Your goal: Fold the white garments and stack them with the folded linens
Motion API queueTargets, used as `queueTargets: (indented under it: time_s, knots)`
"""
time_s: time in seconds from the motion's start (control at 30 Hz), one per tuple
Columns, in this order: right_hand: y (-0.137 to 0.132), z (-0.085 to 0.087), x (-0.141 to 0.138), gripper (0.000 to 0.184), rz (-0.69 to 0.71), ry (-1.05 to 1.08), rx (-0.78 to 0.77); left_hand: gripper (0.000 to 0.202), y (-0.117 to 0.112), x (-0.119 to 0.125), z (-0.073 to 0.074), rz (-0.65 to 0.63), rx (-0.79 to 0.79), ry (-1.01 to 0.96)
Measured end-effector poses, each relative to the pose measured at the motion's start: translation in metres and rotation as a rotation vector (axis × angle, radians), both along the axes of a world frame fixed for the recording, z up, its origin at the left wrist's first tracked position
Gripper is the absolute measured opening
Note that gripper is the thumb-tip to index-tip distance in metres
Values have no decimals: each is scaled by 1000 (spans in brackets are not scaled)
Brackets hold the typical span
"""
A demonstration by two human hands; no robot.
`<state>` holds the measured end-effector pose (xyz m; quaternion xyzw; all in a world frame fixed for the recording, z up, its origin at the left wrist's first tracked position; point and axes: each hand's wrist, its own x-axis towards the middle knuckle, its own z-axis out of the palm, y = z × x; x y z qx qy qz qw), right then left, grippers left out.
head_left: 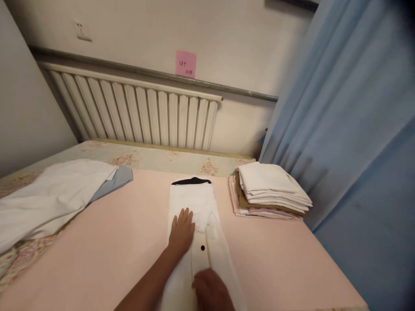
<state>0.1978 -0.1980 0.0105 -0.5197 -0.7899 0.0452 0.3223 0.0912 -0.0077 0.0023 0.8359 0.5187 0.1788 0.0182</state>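
Observation:
A white garment [186, 198] lies folded into a long narrow strip on the pink cloth, its black-lined neck end pointing away from me. One black button [202, 248] shows on its front, beside a loosely bunched fold [212, 229]. My left hand [182, 231] rests flat on the left half of the garment, fingers stretched out. Closer to me, my right hand [212, 289] is over the lower part of the garment, fingers curled in and somewhat blurred. Whatever it may be gripping is hidden beneath it.
A stack of folded clothes [269, 190] stands at the right, beside a blue curtain [340, 129]. Loose white cloth [55, 194] with a grey-blue piece [113, 183] lies at the left. Beyond the bed's floral cover [155, 157] is a radiator [139, 108].

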Motion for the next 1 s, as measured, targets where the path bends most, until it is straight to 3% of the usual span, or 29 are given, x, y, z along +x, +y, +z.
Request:
queueTargets:
  time_s: [0.1, 0.27, 0.4, 0.67, 1.0]
  knots:
    - [9, -4, 40, 39, -198, -86, 130, 52, -24, 3, -10, 27, 20, 13]
    - [9, -15, 83, 50, -168, -320, 94, 55, -49, 0, -18, 22, 113, 50]
    - [7, -20, 85, 53, -171, -334, 33, 54, -71, -6, -17, -2, 156, 82]
    - [5, -17, 83, 46, -180, -283, 66, 52, -111, -17, -15, -70, 105, 107]
    - [2, -16, 82, 40, -190, -242, 104, 52, -142, -29, -14, -140, 158, 118]
